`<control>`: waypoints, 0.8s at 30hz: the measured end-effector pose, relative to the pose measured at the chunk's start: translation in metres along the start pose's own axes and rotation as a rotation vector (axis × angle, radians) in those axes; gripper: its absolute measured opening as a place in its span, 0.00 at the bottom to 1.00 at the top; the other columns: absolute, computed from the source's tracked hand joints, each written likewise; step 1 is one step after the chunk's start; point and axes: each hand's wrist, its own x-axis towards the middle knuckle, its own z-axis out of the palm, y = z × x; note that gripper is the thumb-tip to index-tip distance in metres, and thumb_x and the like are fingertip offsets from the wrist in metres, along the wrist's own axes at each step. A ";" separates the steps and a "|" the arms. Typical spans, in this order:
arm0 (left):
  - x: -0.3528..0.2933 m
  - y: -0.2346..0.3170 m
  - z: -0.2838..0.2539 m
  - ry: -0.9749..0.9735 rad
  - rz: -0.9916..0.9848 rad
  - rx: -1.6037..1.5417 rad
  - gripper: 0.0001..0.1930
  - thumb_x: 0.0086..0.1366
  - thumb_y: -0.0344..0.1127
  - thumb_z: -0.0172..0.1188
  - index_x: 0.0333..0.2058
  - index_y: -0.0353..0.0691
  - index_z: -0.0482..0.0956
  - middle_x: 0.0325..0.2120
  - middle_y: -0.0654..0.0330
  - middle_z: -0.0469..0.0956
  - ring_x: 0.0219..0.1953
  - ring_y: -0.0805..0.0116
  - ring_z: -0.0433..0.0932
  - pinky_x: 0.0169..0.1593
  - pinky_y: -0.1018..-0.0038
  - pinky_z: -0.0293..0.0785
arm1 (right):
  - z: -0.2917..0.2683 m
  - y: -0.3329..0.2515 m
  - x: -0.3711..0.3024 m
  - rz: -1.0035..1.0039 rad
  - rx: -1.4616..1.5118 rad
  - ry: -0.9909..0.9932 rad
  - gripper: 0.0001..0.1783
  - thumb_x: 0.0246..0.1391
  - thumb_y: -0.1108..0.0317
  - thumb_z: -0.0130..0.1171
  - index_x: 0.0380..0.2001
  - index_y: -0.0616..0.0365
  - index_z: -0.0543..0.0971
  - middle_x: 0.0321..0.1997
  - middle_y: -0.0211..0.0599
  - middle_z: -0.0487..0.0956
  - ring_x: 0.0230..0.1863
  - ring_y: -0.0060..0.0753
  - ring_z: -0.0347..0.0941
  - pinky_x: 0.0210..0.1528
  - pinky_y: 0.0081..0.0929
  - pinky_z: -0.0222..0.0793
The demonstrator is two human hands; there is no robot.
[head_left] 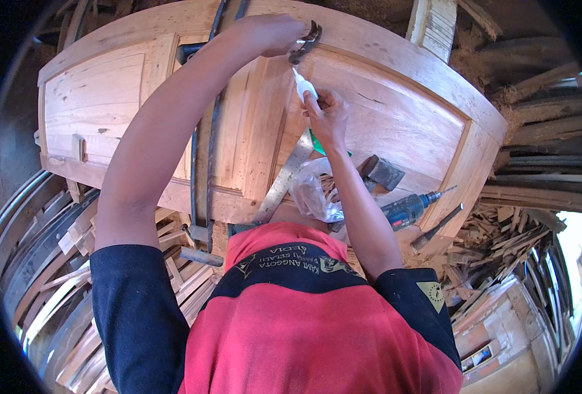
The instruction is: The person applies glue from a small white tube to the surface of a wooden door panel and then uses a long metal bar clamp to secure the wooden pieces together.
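My left hand reaches to the far side of a panelled wooden door and is closed around a pair of dark pincers. The pincers' jaws are close to the door's surface. Just nearer to me, my right hand grips a small white squeeze bottle. Its narrow tip points away from me, toward the spot beneath the pincers. Below the right wrist lie a metal straightedge, something green and a clear plastic bag with thin wooden pieces beside it.
A long dark bar clamp crosses the door left of centre. On the right rest a dark block-like tool head, a blue power drill with a bit fitted, and a chisel-like tool. Stacked timber and wood scraps surround the door.
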 end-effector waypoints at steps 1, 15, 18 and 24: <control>0.002 0.000 0.001 -0.014 -0.016 -0.024 0.17 0.69 0.43 0.54 0.49 0.38 0.76 0.44 0.42 0.79 0.48 0.43 0.79 0.51 0.52 0.75 | 0.001 -0.001 0.001 -0.009 -0.019 -0.001 0.16 0.56 0.63 0.65 0.36 0.69 0.84 0.24 0.40 0.84 0.24 0.25 0.79 0.28 0.25 0.73; 0.006 -0.003 0.004 0.061 0.015 0.075 0.18 0.67 0.44 0.58 0.40 0.32 0.80 0.36 0.40 0.82 0.37 0.43 0.83 0.41 0.54 0.80 | 0.008 0.001 0.016 -0.034 -0.089 -0.036 0.17 0.59 0.66 0.64 0.39 0.75 0.80 0.28 0.42 0.83 0.27 0.26 0.82 0.29 0.23 0.79; 0.004 0.010 -0.007 -0.004 -0.021 0.076 0.13 0.64 0.36 0.57 0.42 0.34 0.81 0.40 0.43 0.82 0.41 0.45 0.83 0.42 0.55 0.80 | 0.007 0.002 0.017 -0.006 -0.108 -0.029 0.17 0.58 0.66 0.64 0.39 0.75 0.80 0.28 0.43 0.83 0.26 0.27 0.82 0.30 0.23 0.80; -0.008 0.012 -0.022 -0.084 -0.086 0.048 0.14 0.60 0.30 0.56 0.44 0.36 0.82 0.43 0.43 0.82 0.46 0.48 0.82 0.46 0.57 0.79 | 0.008 -0.002 0.017 0.023 -0.114 -0.029 0.17 0.57 0.66 0.64 0.37 0.76 0.80 0.28 0.43 0.83 0.26 0.27 0.82 0.30 0.24 0.79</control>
